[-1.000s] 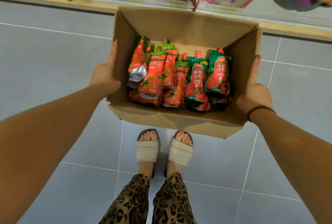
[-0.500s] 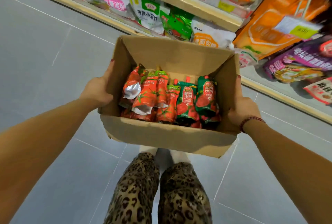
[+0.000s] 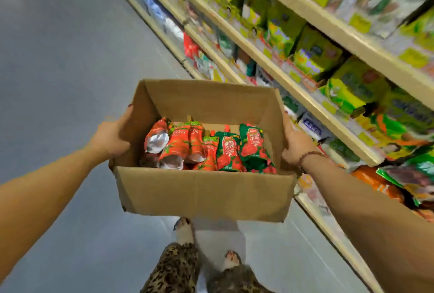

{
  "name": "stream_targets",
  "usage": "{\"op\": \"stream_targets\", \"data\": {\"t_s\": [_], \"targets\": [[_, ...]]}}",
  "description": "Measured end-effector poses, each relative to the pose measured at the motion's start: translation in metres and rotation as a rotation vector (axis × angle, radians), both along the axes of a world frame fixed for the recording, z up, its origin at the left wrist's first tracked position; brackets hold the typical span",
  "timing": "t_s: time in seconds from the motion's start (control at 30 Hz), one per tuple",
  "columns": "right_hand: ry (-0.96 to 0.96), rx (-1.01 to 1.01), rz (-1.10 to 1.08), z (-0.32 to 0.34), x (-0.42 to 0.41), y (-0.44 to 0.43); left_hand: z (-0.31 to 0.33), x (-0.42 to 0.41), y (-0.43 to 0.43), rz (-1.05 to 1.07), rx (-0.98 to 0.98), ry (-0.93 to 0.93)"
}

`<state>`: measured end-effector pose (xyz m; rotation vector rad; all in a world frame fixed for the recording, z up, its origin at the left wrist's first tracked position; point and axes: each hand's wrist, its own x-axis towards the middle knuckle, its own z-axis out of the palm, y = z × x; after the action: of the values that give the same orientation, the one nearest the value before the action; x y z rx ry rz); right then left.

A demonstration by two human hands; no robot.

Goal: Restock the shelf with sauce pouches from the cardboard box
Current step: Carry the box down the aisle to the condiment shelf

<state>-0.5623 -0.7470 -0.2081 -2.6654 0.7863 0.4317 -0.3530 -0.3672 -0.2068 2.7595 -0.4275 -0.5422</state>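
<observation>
Both hands gripped the open cardboard box (image 3: 202,191) by its side walls: the left hand (image 3: 110,138) closed around the left wall, the right hand (image 3: 297,145) clamped against the right wall, a beaded bracelet (image 3: 307,155) at its wrist. Tomato ketchup pouches (image 3: 206,149), red and green, lay packed inside. Store shelves (image 3: 312,102) full of blurred packets ran along the right.

"番茄沙司" on green sauce pouches (image 3: 229,151)
</observation>
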Motion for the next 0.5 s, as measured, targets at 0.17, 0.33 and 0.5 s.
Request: {"op": "stream_targets", "data": {"t_s": [0.17,0.33,0.5], "targets": [[-0.037,-0.020,0.138,0.041,0.105,0.040,0.039,0.061,0.063,0.072,0.001,-0.058],[-0.049,-0.009,0.217,0.051,0.205,0.073,0.052,0.131,0.109,0.180,0.016,-0.076],[0.018,-0.051,0.324,0.050,0.309,0.087,0.042,0.199,0.132,0.290,0.016,-0.088]]}}
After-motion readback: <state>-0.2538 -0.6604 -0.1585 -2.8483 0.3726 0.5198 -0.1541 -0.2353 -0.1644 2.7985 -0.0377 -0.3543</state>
